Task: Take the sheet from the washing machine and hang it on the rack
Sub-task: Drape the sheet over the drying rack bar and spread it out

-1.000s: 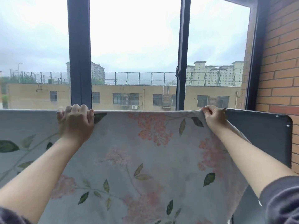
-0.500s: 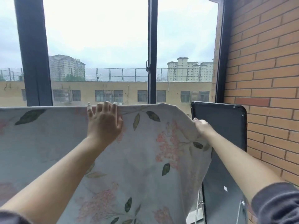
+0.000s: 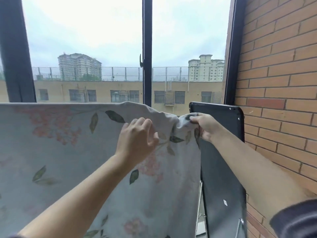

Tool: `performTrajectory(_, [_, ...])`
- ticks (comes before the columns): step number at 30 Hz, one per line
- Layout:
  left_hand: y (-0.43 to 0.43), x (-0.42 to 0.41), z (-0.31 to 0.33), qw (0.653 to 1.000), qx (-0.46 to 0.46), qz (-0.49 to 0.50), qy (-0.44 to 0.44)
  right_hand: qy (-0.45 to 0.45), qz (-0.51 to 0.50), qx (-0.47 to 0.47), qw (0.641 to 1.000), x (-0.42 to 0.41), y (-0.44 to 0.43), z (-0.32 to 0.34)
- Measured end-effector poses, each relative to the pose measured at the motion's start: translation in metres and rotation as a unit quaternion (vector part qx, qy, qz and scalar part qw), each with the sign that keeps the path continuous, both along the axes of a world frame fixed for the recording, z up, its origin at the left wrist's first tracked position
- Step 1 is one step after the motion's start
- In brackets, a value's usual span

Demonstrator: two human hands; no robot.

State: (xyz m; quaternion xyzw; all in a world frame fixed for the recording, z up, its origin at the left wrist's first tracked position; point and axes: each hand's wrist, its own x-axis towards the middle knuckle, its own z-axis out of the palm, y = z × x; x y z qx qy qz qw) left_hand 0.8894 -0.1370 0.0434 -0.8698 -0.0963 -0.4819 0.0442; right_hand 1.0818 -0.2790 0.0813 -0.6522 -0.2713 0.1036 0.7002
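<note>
A pale grey sheet (image 3: 68,152) printed with pink flowers and green leaves hangs over the rack's top bar, which the cloth hides. Its upper edge runs level from the left and dips near the right end. My right hand (image 3: 204,126) pinches the sheet's bunched right corner at top-edge height, in front of a black panel. My left hand (image 3: 137,138) is just left of it, in front of the cloth below the top edge, fingers loosely bent and holding nothing. Whether it touches the cloth I cannot tell.
A black flat panel (image 3: 223,169) stands upright against the brick wall (image 3: 277,83) on the right. A thin metal leg (image 3: 199,203) shows between sheet and panel. Behind the sheet is a large window with dark frames (image 3: 147,48).
My left hand has come off the sheet's top edge and moved right and lower. My right hand has risen and now pinches the corner near the top. The view has swung further right.
</note>
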Motion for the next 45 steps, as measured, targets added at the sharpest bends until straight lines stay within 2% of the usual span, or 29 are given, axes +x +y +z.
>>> performTrajectory(2, [-0.030,0.008,-0.011,0.993,-0.094,-0.017,0.065,-0.043,0.043,0.011,0.998,-0.019,0.009,0.017])
performTrajectory(5, [-0.060,0.031,-0.018,0.965,-0.223,0.019,0.135,-0.090,0.135,0.018,0.987,-0.046,0.022,0.034])
performTrajectory(9, [-0.057,0.046,-0.012,0.955,-0.289,0.038,0.057,-0.141,0.160,0.011,0.977,-0.057,0.027,0.037])
performTrajectory(12, [-0.045,0.045,-0.009,0.937,-0.348,-0.030,-0.014,-0.158,0.153,0.017,0.975,-0.047,0.018,0.035])
performTrajectory(17, [-0.019,0.029,0.002,0.890,-0.447,-0.056,-0.073,-0.192,0.095,-0.082,0.973,-0.007,0.008,0.007])
performTrajectory(19, [-0.008,0.015,0.017,0.901,-0.429,-0.054,-0.043,-0.151,0.115,-0.132,0.973,0.006,0.016,-0.011])
performTrajectory(22, [-0.004,-0.005,0.038,0.952,-0.282,0.022,0.120,-0.125,0.156,-0.151,0.968,0.008,0.040,-0.021])
performTrajectory(23, [-0.003,-0.007,0.046,0.962,-0.239,0.026,0.131,-0.148,0.162,-0.132,0.967,0.005,0.049,-0.017])
performTrajectory(24, [-0.003,-0.012,0.056,0.970,-0.214,0.020,0.111,-0.175,0.164,-0.101,0.966,-0.001,0.057,-0.010])
performTrajectory(26, [0.007,-0.017,0.079,0.975,-0.220,0.002,0.042,-0.277,0.105,-0.040,0.954,-0.006,0.072,0.009])
performTrajectory(28, [0.022,-0.023,0.105,0.964,-0.261,-0.018,-0.046,-0.389,0.019,-0.035,0.920,-0.011,0.086,0.033])
performTrajectory(30, [0.040,-0.032,0.122,0.953,-0.275,-0.002,-0.123,-0.422,0.031,-0.018,0.906,-0.018,0.103,0.059])
performTrajectory(32, [0.065,-0.043,0.122,0.949,-0.263,0.119,-0.129,-0.367,0.142,-0.058,0.918,-0.025,0.123,0.077])
performTrajectory(34, [0.092,-0.054,0.107,0.929,-0.209,0.302,-0.032,-0.282,0.233,-0.229,0.902,-0.033,0.134,0.080])
performTrajectory(35, [0.105,-0.059,0.099,0.915,-0.185,0.357,0.027,-0.265,0.245,-0.279,0.890,-0.036,0.137,0.076])
performTrajectory(36, [0.112,-0.062,0.091,0.907,-0.175,0.377,0.066,-0.269,0.237,-0.283,0.890,-0.034,0.143,0.068])
performTrajectory(39, [0.123,-0.066,0.074,0.928,-0.165,0.328,0.066,-0.302,0.189,-0.186,0.916,-0.033,0.147,0.046])
performTrajectory(42, [0.123,-0.068,0.064,0.943,-0.138,0.301,0.036,-0.362,0.101,-0.077,0.923,-0.037,0.135,0.024])
performTrajectory(43, [0.123,-0.067,0.062,0.944,-0.133,0.299,0.033,-0.400,0.057,-0.033,0.914,-0.038,0.130,0.018])
performTrajectory(45, [0.123,-0.063,0.058,0.946,-0.127,0.297,0.028,-0.500,-0.047,0.039,0.864,-0.044,0.113,0.008])
